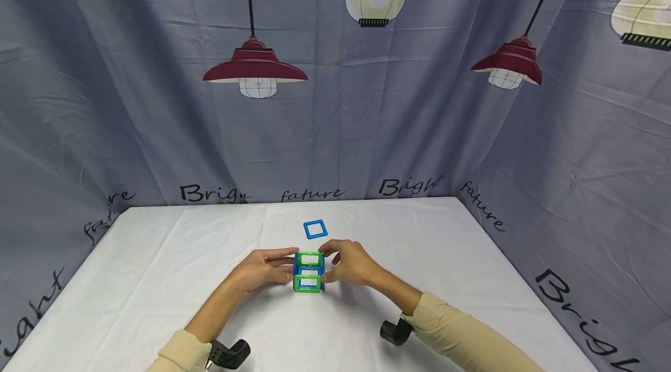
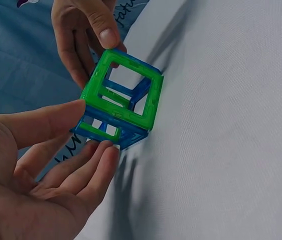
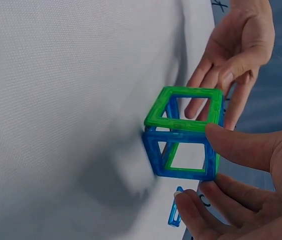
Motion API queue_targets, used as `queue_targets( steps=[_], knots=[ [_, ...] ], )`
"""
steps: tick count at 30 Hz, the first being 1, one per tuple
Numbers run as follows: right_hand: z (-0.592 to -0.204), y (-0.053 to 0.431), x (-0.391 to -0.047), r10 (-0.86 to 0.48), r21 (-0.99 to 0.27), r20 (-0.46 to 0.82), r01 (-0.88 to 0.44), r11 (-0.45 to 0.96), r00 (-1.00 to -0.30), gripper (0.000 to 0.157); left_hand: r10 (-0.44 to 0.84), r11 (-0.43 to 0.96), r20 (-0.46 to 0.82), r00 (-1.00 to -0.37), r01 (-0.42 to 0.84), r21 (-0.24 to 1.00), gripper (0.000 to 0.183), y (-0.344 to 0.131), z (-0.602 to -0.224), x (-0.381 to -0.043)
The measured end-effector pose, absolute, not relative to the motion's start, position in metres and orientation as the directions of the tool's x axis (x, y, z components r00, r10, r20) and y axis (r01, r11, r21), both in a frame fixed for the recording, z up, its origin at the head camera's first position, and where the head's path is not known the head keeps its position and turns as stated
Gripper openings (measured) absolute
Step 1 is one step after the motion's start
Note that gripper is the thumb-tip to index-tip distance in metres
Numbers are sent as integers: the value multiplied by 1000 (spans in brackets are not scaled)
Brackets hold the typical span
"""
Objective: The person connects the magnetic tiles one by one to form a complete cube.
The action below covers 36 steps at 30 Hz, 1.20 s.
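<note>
A small cube of green and blue square magnetic tiles stands between the two hands on the white cloth. The green frame faces the left wrist view, with blue frames along the sides. My left hand holds the cube's left side, thumb at the near corner and fingers stretched toward the far one. On the opposite side my right hand grips the cube with a bent index finger at the far corner and the thumb at the near one. A loose blue square tile lies flat just beyond the cube.
The white table spreads on both sides of the hands. Grey-blue curtains printed with lamps and lettering hang behind it and along its sides. Dark camera mounts sit at both wrists, low over the cloth.
</note>
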State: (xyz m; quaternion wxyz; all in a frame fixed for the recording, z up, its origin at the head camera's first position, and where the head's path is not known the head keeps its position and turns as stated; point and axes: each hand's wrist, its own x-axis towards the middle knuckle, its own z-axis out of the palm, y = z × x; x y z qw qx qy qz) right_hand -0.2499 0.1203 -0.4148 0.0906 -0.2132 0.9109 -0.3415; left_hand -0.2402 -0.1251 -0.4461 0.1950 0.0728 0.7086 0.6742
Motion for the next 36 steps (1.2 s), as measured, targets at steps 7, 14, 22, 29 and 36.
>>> queue_targets(
  steps=[7, 14, 22, 29, 36],
  knots=[
    [-416, 119, -250, -439, -671, -22, -313, 673, -898, 55, 366, 63, -177, -914, -165, 984, 71, -128, -449, -240],
    [-418, 119, -253, -433, -673, -25, -304, 674, -901, 56, 353, 116, -137, -925, -102, 988, 65, -130, -454, -238],
    [-408, 123, -270, -405, -717, -124, -200, 668, -906, 66, 366, 108, -130, -921, -96, 989, 64, -131, -455, -240],
    [-412, 132, -309, -254, -781, -119, -67, 620, -960, 62, 379, 116, -135, -915, -98, 988, 65, -131, -457, -241],
    [-425, 126, -341, -128, -781, -84, -14, 624, -988, 59, 364, 129, -157, -918, -117, 985, 67, -131, -460, -240]
  ],
)
